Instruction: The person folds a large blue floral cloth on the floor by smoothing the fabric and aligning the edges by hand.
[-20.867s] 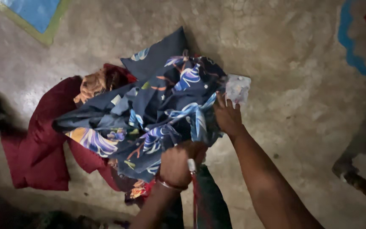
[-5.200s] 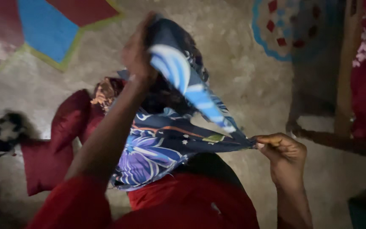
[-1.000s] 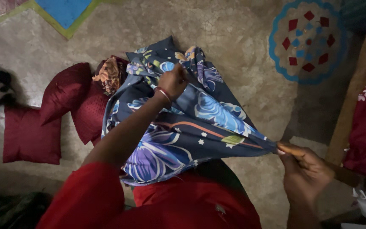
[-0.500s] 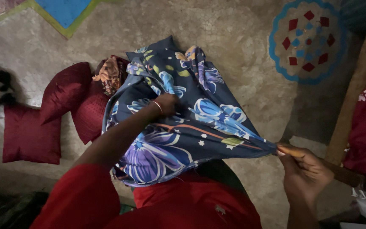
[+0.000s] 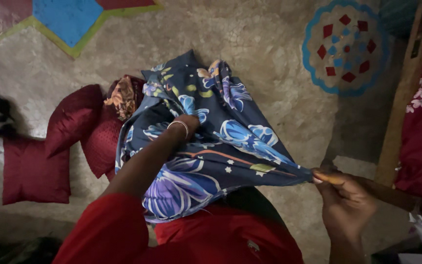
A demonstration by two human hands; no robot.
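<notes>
Overhead, a dark blue floral cloth is seen stretched between two hands above the lap and the mottled floor. One corner of the cloth is pinched tightly between thumb and fingers of the right hand, which is closed on it at the right. The left hand, with a bangle at its wrist, is pressed into the middle of the cloth; its fingers are hidden in the folds, so its grip cannot be told. Dark red cushions and an orange patterned fabric are laid on the floor just beside the cloth, at the left. A round blue and red painted design is seen on the floor farther off.
</notes>
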